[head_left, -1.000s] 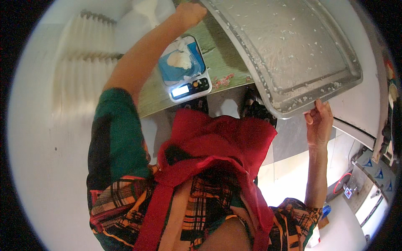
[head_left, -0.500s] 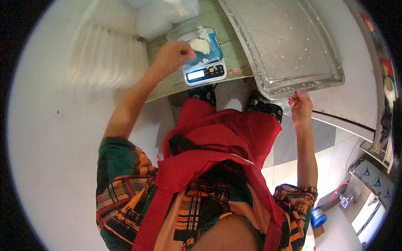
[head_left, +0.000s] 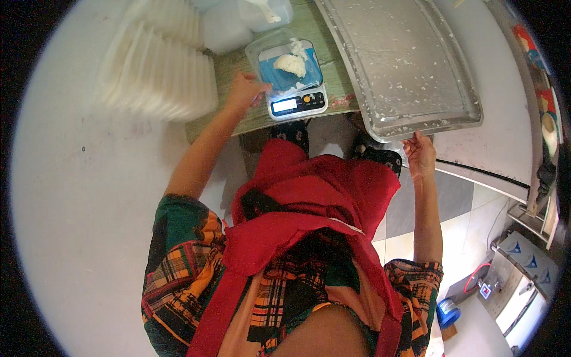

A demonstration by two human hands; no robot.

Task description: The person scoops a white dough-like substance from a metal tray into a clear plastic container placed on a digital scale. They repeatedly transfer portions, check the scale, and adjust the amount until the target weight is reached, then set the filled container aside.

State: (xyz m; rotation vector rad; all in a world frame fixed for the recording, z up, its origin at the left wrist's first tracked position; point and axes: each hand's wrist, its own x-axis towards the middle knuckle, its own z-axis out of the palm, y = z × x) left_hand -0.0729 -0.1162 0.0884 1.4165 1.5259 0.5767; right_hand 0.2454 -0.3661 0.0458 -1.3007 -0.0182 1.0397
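A white kitchen scale [head_left: 308, 103] with a lit display stands on the greenish board. On its blue top sits a clear plastic container [head_left: 254, 57] with a white, soft-looking lump [head_left: 291, 65] and smaller white bits inside. My left hand [head_left: 245, 94] is at the container's near left corner, thumb and fingers pinched on its edge. To the right lies a large metal tray [head_left: 404, 71], scattered with white crumbs. My right hand [head_left: 420, 156] grips the near rim of that tray, which juts out past the board's front edge.
Stacked translucent plastic containers [head_left: 160, 74] stand at the left, and a whitish tub [head_left: 267, 13] with a pale utensil is at the back. Below the board's front edge [head_left: 238, 129] are my knees and red apron [head_left: 315, 184]. A white surface [head_left: 488, 154] lies right of the tray.
My left hand has drawn back from over the container to its near left corner. The right hand stays on the tray's rim. The whole view has shifted a little.
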